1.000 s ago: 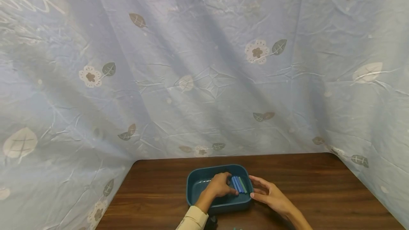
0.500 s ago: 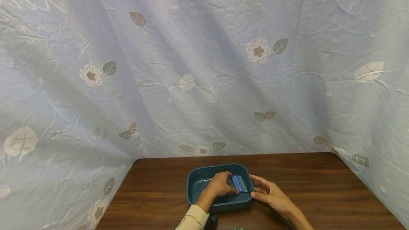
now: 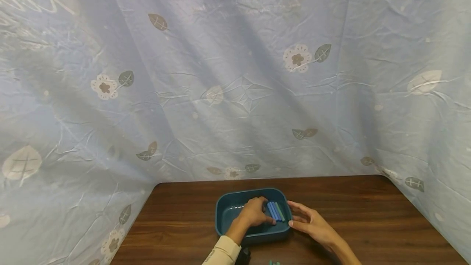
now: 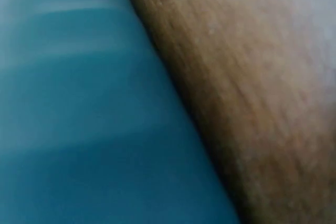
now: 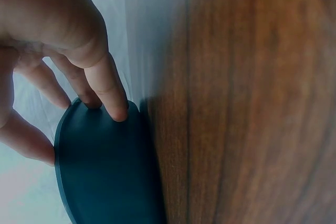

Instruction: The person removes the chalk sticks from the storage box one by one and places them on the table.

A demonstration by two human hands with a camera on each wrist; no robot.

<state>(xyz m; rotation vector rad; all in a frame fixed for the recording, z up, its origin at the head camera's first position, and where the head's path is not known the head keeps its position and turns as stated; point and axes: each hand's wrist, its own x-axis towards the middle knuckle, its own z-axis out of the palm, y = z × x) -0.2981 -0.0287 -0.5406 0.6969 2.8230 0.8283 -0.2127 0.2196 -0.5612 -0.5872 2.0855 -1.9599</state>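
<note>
A dark blue rectangular tub (image 3: pixel 229 212) stands on the table. At its right end lie several slim blue sticks (image 3: pixel 274 212) and a green stick (image 3: pixel 280 212), side by side. My left hand (image 3: pixel 252 212) reaches inside, its curled thumb and index finger spanning the two ends of the leftmost blue stick. My right hand (image 3: pixel 310 225) touches the tub's right end from outside. The right wrist view shows the thumb at the rim and the fingertips (image 5: pixel 119 115) spread on the outer wall. The left wrist view shows only blurred tub wall (image 4: pixel 79 98) and skin.
The brown wood-grain table (image 3: pixel 176 216) ends at a patterned cloth backdrop (image 3: pixel 235 93) behind and at both sides. A black object (image 3: pixel 243 254) sits by the left cuff. Small green pieces (image 3: pixel 274 263) show at the bottom edge.
Both hands, the tub and the sticks hold nearly the same places throughout. The head view has shifted very slightly.
</note>
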